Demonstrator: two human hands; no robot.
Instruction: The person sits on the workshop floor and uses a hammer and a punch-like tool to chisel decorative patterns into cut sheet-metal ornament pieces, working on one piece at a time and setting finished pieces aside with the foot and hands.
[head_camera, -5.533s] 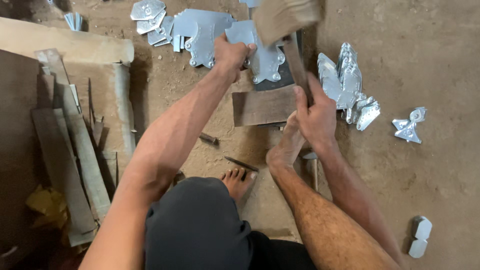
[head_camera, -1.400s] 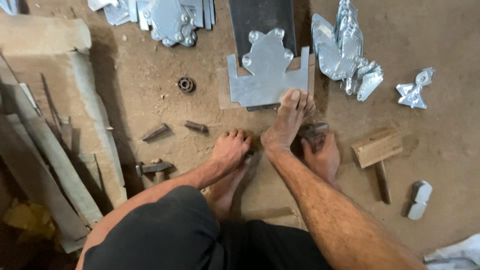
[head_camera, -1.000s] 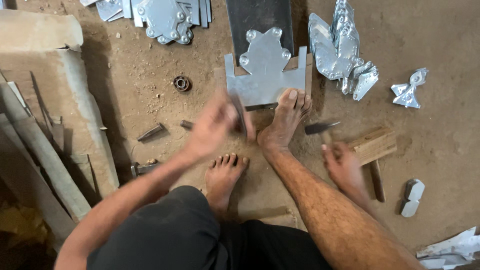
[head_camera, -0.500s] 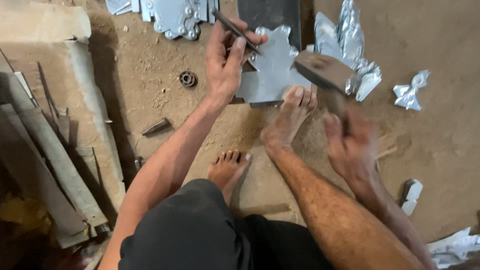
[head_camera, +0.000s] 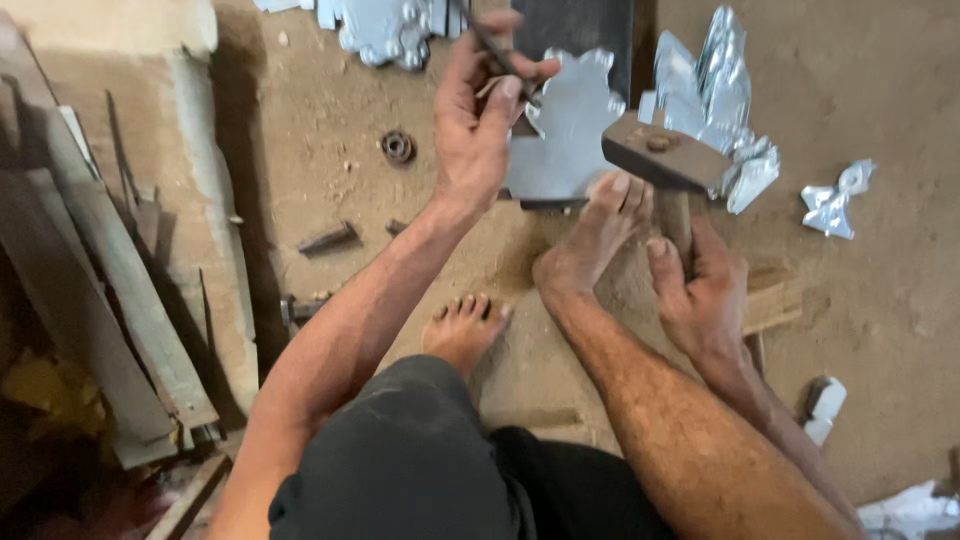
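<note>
Dust and metal scraps cover the ground where this person squats, and the head camera, the only view, looks straight down over black shorts and two bare feet.

Up top, the left hand (head_camera: 478, 120) is closed around a thin dark chisel (head_camera: 497, 55), fingers wrapped and thumb pressing, with the tip angled down toward the shiny cut metal sheet (head_camera: 565, 135). That sheet lies flat on a dark steel plate (head_camera: 575, 30), which seems to serve as a hard backing for striking. The right foot (head_camera: 590, 245) stretches forward so its toes rest on the sheet's near edge, most likely to pin it so it does not skid.

Lower right, the right hand (head_camera: 700, 300) is clenched around the handle of a wooden mallet (head_camera: 665, 155), whose blocky head hangs just above the sheet's right corner, close beside the toes. Holding it near the head probably gives short, controlled blows.

A pile of crumpled offcuts (head_camera: 715, 110) sits just right of the sheet, and one stray offcut (head_camera: 835, 200) lies farther off. More cut shapes (head_camera: 385, 25) are stacked at the top edge. A small metal ring (head_camera: 397, 147) and a dark punch (head_camera: 328, 238) lie on the dirt to the left, within easy reach, while wooden planks (head_camera: 110, 270) lean along the far left. The left foot (head_camera: 462, 330) is planted flat beneath the body.
</note>
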